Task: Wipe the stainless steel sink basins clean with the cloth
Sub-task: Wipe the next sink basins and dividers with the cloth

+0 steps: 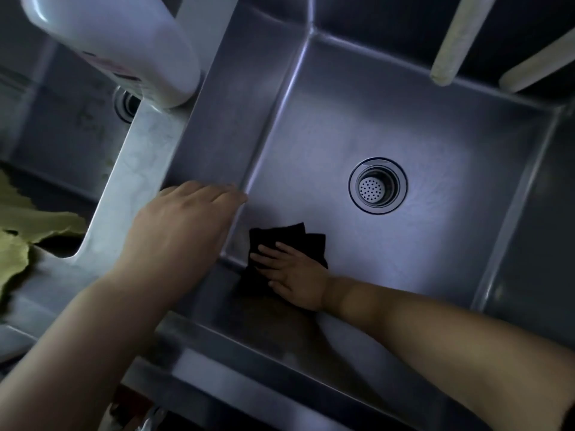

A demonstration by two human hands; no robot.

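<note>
The left hand [183,225] hangs flat and empty by the basin [435,126] wall. The right hand [292,275] presses the cloth [289,237] with straight fingers into the floor's near-left corner. Best to keep the palm flat and sweep overlapping strokes toward the drain [377,186].

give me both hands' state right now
Left hand: open, fingers straight, over the basin's left wall, holding nothing.
Right hand: open, flat fingers pressing the cloth on the basin floor.
</note>
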